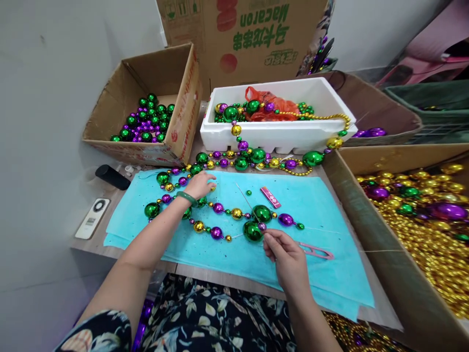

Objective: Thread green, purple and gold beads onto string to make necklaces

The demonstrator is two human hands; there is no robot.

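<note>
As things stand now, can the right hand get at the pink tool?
Probably yes: the pink tool lies on the cloth beside the right hand, its visible part uncovered, though the fingertips seem busy at a small bead.

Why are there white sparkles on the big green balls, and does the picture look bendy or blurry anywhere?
In the head view, bright glints on the big green beads, probably light bouncing off shiny skins; in the head view, the right-hand box looks slanted, perhaps wide-lens stretching; same view, the thin thread shows only faintly against the blue cloth.
</note>
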